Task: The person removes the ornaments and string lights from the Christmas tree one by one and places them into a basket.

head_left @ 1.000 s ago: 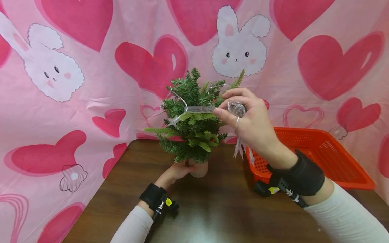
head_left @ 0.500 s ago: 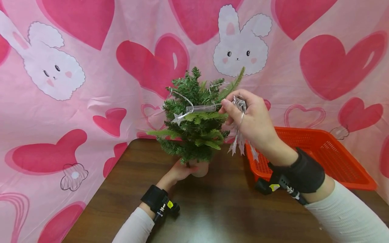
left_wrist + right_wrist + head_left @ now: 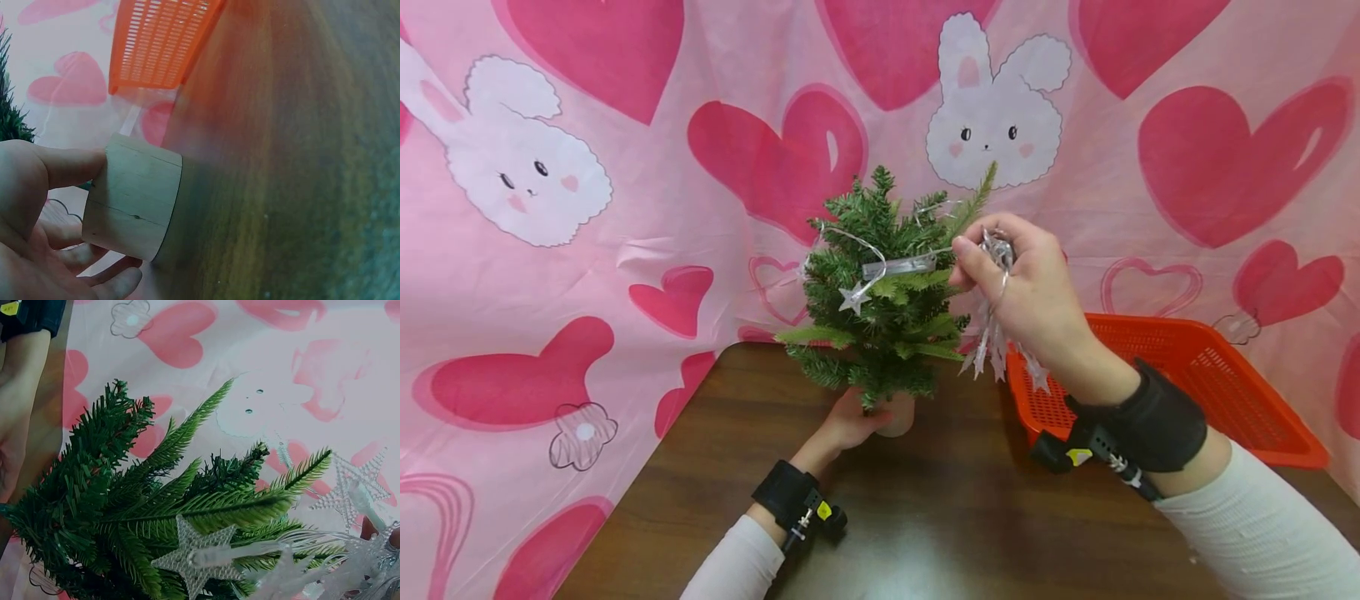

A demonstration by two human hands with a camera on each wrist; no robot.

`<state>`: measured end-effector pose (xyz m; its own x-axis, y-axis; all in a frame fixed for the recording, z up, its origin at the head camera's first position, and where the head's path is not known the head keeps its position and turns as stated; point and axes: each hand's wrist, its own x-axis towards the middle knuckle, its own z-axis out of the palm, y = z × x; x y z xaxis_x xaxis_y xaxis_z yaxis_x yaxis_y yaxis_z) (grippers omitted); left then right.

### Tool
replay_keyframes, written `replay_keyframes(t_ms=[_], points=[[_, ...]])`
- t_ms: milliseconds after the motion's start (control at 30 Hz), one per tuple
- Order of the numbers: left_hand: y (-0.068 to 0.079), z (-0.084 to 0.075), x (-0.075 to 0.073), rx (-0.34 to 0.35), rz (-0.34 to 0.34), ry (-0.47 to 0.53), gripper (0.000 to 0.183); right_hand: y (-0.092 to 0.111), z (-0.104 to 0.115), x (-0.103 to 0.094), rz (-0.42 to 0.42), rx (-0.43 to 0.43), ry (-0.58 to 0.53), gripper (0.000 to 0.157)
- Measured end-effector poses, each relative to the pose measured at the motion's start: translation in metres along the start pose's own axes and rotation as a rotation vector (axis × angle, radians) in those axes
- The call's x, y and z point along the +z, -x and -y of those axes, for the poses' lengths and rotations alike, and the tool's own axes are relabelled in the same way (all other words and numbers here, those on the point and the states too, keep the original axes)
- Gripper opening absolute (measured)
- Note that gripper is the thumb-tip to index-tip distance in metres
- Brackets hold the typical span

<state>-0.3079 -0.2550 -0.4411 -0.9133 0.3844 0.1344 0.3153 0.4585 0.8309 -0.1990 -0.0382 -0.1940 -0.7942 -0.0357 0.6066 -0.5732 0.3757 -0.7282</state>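
A small artificial Christmas tree (image 3: pixel 887 325) stands on the table in the head view. My left hand (image 3: pixel 847 421) grips its round wooden base (image 3: pixel 134 197), thumb and fingers on either side in the left wrist view. Right of the tree, my right hand (image 3: pixel 1033 279) holds a bunch of star string lights (image 3: pixel 981 358), pinching the wire between thumb and fingertips. Clear stars dangle below that hand. A clear, narrow battery box (image 3: pixel 901 267) lies across the branches, and one star (image 3: pixel 853 298) hangs at the tree's front. In the right wrist view, a clear star (image 3: pixel 197 557) is close up against the branches.
An orange plastic basket (image 3: pixel 1195 392) sits on the table's right side, behind my right forearm. The brown wooden table (image 3: pixel 970 517) extends in front of the tree. A pink curtain (image 3: pixel 647 208) with hearts and rabbits hangs behind.
The tree has turned slightly, and its front star has shifted right. My right hand has moved a little right, with the wire drawn out from the tree and more stars hanging below.
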Motion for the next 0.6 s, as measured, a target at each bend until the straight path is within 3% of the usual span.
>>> replay_keyframes(t_ms=[233,467,600], points=[[-0.001,0.001,0.001,0.033,-0.012,-0.039,0.035,-0.001,0.001,0.001,-0.024,-0.023,0.01,0.015],[-0.001,0.002,0.004,0.058,-0.052,-0.071,0.055,-0.002,0.009,-0.005,-0.055,-0.042,-0.023,0.016],[-0.001,0.001,0.004,0.05,-0.038,-0.087,0.055,-0.005,0.014,-0.008,-0.071,-0.066,-0.066,0.014]])
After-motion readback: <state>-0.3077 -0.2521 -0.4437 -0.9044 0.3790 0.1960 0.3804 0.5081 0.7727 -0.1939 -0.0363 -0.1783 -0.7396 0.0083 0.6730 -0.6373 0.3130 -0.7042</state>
